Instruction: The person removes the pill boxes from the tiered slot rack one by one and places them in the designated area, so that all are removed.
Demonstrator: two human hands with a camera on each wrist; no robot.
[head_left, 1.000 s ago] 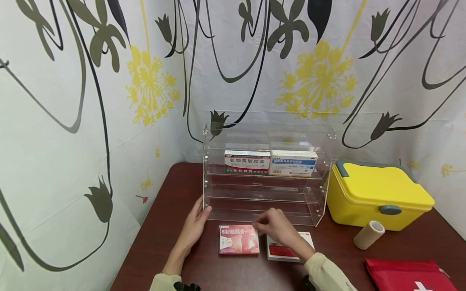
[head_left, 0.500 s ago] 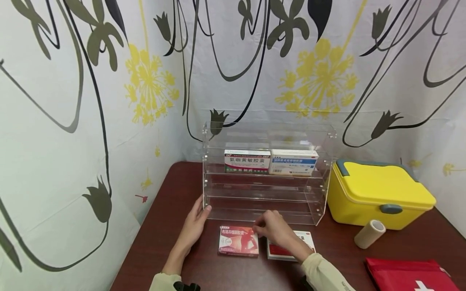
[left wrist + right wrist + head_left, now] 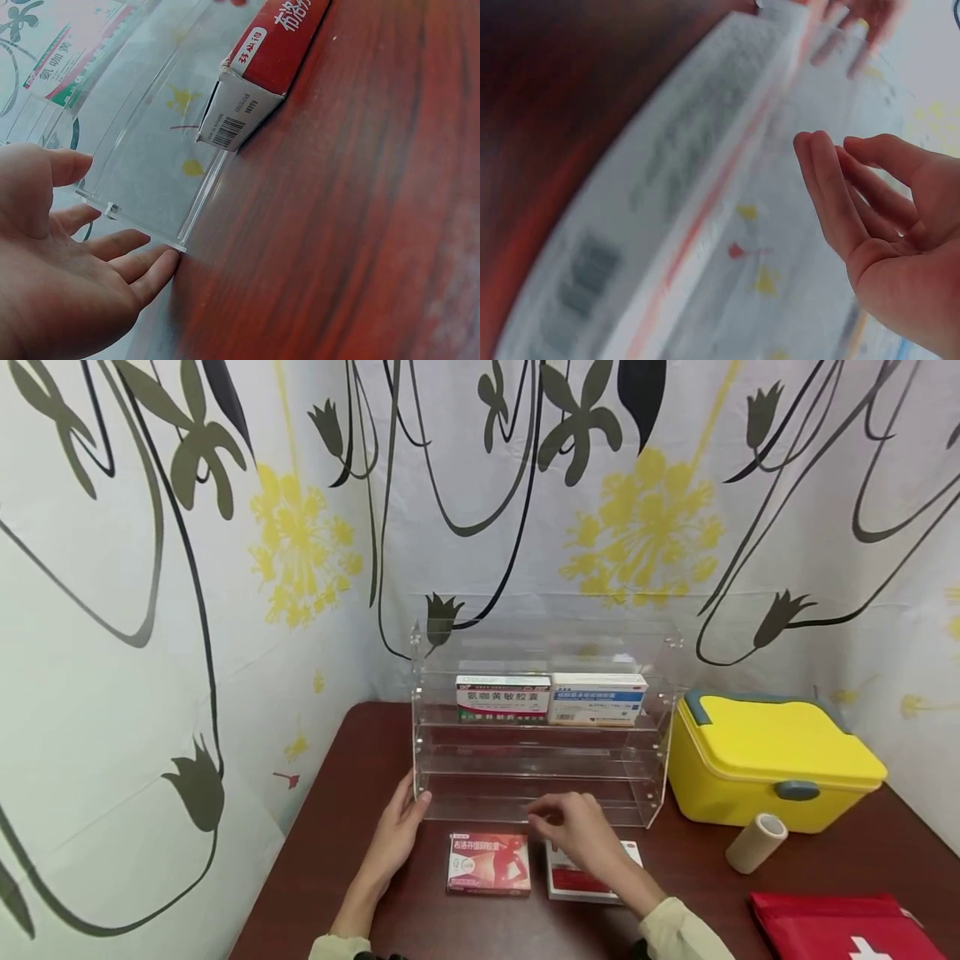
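In the head view my left hand (image 3: 393, 831) holds the lower left side panel of a clear acrylic rack (image 3: 536, 814), thumb at the front and fingers on the outer side. The left wrist view shows the fingertips against the panel. My right hand (image 3: 581, 835), loosely bent with thumb and fingertips close together, hovers holding nothing. Left of it a pink-red medicine box (image 3: 487, 864) lies on the table before the rack. Beneath the right hand is a white and red medicine box (image 3: 577, 881), partly hidden. Its blurred white side (image 3: 675, 172) fills much of the right wrist view.
On a rack shelf stand two medicine boxes side by side, one white, red and green (image 3: 502, 700), one white and blue (image 3: 597, 700). To the right are a yellow lidded case (image 3: 772, 760), a tan cardboard tube (image 3: 756, 843) and a red pouch (image 3: 832, 927) with a white cross.
My right hand has come off the upper right corner of the pink-red box and sits slightly to its right. Glare on that box has faded. My left hand stays at the rack.
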